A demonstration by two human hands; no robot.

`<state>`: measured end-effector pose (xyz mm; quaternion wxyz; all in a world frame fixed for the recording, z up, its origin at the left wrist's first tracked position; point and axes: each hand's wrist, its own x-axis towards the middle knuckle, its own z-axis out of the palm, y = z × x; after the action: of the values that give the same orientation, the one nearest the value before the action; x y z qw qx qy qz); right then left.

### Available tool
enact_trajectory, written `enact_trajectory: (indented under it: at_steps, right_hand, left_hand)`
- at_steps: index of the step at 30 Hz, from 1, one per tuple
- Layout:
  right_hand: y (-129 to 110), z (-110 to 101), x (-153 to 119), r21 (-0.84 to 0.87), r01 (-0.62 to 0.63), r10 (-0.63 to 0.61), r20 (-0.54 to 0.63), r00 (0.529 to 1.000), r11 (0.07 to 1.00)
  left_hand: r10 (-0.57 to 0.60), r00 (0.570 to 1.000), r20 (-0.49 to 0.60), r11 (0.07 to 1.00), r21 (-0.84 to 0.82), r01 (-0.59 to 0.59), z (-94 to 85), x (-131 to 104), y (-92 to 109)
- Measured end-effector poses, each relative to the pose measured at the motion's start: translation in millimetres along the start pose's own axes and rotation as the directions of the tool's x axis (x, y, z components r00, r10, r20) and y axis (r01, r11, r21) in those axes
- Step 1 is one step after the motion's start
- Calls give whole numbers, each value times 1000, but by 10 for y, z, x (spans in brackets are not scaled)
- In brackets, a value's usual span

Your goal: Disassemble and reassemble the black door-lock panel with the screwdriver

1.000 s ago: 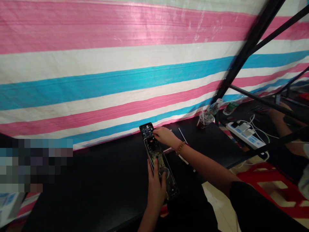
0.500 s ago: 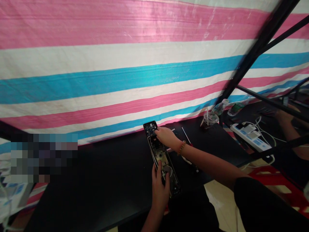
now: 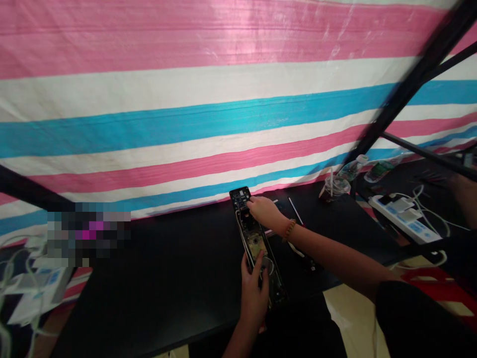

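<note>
A long, narrow black electronic device (image 3: pixel 256 242) lies opened on the black table, its inside facing up. A circuit board (image 3: pixel 240 197) fills its far end, a light metal plate its middle, and a thin white cable runs along its left edge. My left hand (image 3: pixel 254 293) grips the near part, thumb and fingers over its sides. At the far end my right hand (image 3: pixel 266 213), with a beaded bracelet, has its fingers pinched together at the circuit board's right edge. Whatever lies between those fingertips is too small to make out.
A thin pen-like tool (image 3: pixel 296 211) and small parts lie right of the device. Farther right stand a plastic cup (image 3: pixel 336 187) and a bottle (image 3: pixel 354 168). A white power strip (image 3: pixel 406 219) with cables is beyond the black frame, near another person's arm.
The view has turned slightly left, so everything appears farther right. Both hands stay at nearly the same places on the device.
</note>
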<state>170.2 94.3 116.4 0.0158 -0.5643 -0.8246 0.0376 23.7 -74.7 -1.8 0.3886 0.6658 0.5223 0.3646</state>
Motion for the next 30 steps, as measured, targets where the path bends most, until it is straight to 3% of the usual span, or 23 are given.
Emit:
enact_trajectory:
  at_steps: [8,19,26,30]
  right_hand:
    - [-10,74,17,-7,-48,48,-16,999,999]
    - [-6,38,-71,24,-106,107,-41,993,994]
    - [-17,139,-47,123,-154,165,-83,983,980]
    - [4,202,-206,316,-171,220,-126,967,933]
  left_hand:
    - [-42,998,43,999,7,42,-30,-82,21]
    - [-98,995,9,994,-39,99,-33,-77,20]
    - [-114,993,6,992,-61,114,-47,-70,19]
    - [-96,995,0,993,-65,96,-64,-57,34]
